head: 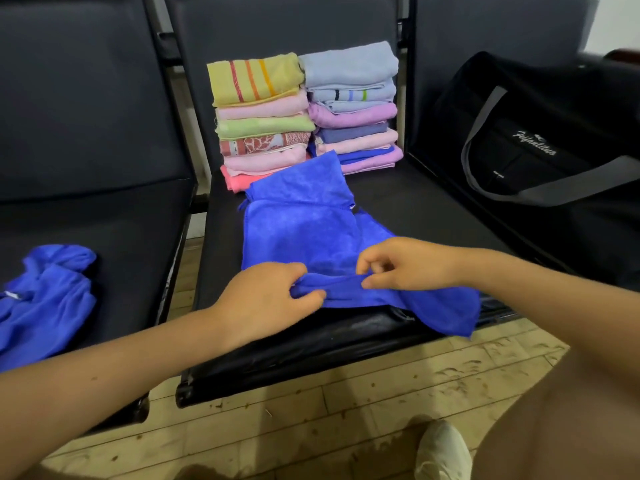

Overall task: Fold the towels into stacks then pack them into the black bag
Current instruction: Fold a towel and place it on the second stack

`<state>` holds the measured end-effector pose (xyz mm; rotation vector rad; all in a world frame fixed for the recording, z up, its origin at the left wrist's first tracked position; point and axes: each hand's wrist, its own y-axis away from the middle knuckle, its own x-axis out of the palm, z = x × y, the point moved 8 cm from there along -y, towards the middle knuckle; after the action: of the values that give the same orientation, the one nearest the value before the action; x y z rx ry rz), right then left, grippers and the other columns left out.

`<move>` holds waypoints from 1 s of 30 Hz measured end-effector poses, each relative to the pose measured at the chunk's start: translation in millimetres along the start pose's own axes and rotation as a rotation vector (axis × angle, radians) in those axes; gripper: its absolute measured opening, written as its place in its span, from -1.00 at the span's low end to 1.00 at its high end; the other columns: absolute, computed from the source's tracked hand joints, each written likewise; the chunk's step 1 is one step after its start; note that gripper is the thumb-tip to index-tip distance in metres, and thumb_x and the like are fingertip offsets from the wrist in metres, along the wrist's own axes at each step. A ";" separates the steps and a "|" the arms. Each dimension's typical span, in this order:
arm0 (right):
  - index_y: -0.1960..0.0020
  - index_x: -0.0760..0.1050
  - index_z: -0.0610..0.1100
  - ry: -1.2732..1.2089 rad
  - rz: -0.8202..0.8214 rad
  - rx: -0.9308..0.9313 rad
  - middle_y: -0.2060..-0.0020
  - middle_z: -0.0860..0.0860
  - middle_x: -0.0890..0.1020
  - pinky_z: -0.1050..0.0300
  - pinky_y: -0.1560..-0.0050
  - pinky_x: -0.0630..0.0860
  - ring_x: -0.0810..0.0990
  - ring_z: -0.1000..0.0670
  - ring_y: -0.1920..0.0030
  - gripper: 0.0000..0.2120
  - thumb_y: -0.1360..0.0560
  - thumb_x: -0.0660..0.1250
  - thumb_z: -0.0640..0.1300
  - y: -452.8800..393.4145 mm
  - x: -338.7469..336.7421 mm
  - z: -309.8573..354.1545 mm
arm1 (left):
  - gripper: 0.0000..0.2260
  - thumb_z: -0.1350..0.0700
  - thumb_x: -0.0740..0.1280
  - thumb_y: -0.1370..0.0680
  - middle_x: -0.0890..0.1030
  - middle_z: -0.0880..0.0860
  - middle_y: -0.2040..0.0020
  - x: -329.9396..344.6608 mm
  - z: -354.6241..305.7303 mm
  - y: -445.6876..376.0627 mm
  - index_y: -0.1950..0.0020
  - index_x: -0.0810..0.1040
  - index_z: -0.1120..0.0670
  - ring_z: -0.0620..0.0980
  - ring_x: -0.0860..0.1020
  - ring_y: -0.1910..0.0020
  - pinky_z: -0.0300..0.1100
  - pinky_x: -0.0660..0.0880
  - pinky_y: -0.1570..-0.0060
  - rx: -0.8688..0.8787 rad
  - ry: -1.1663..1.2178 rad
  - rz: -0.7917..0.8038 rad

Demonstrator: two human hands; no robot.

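Left hand and right hand each pinch the blue towel's near edge; its length runs away from both, toward the folded stacks.

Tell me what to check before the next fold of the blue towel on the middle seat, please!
1. Both hands hold the near edge: ok. The left hand and right hand both pinch the blue towel.
2. Towel lies flat: not ok. It is rumpled, and its right corner hangs off the seat's front.
3. Room behind for the fold: cannot tell. The towel's far end reaches the left stack.
4. Stacks stand tidy: ok. The left stack and right stack stand side by side.
5. Black bag ready: cannot tell if open.
6. More to fold: yes, another blue towel lies crumpled on the left seat.
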<state>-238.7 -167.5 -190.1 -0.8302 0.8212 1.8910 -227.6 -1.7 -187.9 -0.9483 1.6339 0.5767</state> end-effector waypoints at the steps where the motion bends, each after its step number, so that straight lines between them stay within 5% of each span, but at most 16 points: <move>1: 0.18 0.48 0.06 0.021 0.000 0.022 0.49 0.15 0.42 0.35 0.34 0.31 0.35 0.17 0.45 -0.86 -0.54 0.34 -0.10 1.2 -3.9 -6.1 | -0.52 -0.29 0.20 -0.47 0.26 0.02 0.48 -1.4 0.6 -0.7 0.39 0.19 0.06 -0.02 0.28 0.46 -0.12 0.19 0.43 0.000 -0.084 -0.018; 5: 0.16 0.46 -0.27 0.078 -0.024 0.079 0.33 -0.05 0.47 0.06 0.17 0.41 0.36 0.11 0.31 -0.69 -0.58 0.24 -0.03 4.1 -13.0 -23.5 | -0.44 -0.37 0.04 -0.49 0.26 0.04 0.52 -5.8 6.7 -7.2 0.45 0.18 0.07 -0.02 0.27 0.50 -0.13 0.19 0.45 -0.016 -0.178 -0.045; 8: 0.24 0.34 -0.28 -0.089 -0.133 0.071 0.49 0.15 0.33 0.31 0.34 0.28 0.28 0.18 0.45 -0.67 -0.62 0.19 -0.10 4.6 -21.6 -17.3 | -0.56 -0.21 0.11 -0.58 0.33 0.00 0.49 -12.6 5.4 -12.2 0.37 0.28 0.06 -0.07 0.33 0.47 -0.17 0.22 0.44 0.030 -0.117 -0.064; 12: 0.22 0.39 -0.37 -0.228 -0.275 0.041 0.50 0.10 0.27 0.39 0.49 0.18 0.21 0.15 0.51 -0.62 -0.59 0.27 -0.07 4.5 -39.8 -17.8 | -0.72 -0.22 0.10 -0.56 0.37 -0.04 0.48 -30.5 5.0 -16.9 0.07 0.41 -0.03 -0.14 0.37 0.45 -0.19 0.27 0.39 0.089 -0.028 -0.118; 17: 0.23 0.53 -0.06 -0.009 -0.164 0.045 0.54 0.13 0.43 0.35 0.40 0.28 0.33 0.14 0.49 -0.85 -0.51 0.39 -0.12 7.8 -44.2 -22.7 | -0.62 -0.36 0.01 -0.44 0.44 -0.06 0.43 -34.8 17.2 -22.5 0.10 0.41 -0.10 -0.11 0.43 0.39 -0.15 0.33 0.35 0.092 -0.066 -0.136; 20: 0.17 0.48 -0.03 0.115 -0.242 0.046 0.35 0.10 0.57 0.24 0.22 0.44 0.47 0.13 0.37 -0.88 -0.51 0.33 -0.20 1.1 -49.9 -27.4 | -0.61 -0.37 -0.02 -0.33 0.41 -0.08 0.45 -28.9 19.6 -25.7 0.19 0.36 -0.10 -0.12 0.40 0.41 -0.19 0.28 0.40 0.112 -0.142 -0.115; 25: 0.08 0.47 -0.12 -0.112 -0.323 0.103 0.31 -0.02 0.54 0.18 0.27 0.40 0.40 0.07 0.37 -0.81 -0.51 0.15 -0.35 -8.1 -52.4 -39.5 | -0.63 -0.17 0.11 -0.60 0.33 -0.02 0.49 -27.1 19.2 -30.1 0.31 0.31 0.01 -0.09 0.36 0.47 -0.12 0.27 0.43 0.095 -0.119 -0.143; 30: 0.07 0.49 -0.04 -0.011 -0.297 0.076 0.23 0.06 0.57 0.36 0.23 0.37 0.44 0.20 0.32 -0.73 -0.49 0.14 -0.36 -11.0 -50.7 -37.8 | -0.73 -0.08 0.10 -0.63 0.41 -0.10 0.42 -28.2 25.7 -32.4 0.06 0.49 0.02 -0.08 0.42 0.38 -0.05 0.42 0.25 0.078 -0.043 -0.100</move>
<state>-201.2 -216.6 -172.7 -0.8442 0.7152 1.5931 -184.4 8.2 -164.6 -0.9480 1.5497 0.4586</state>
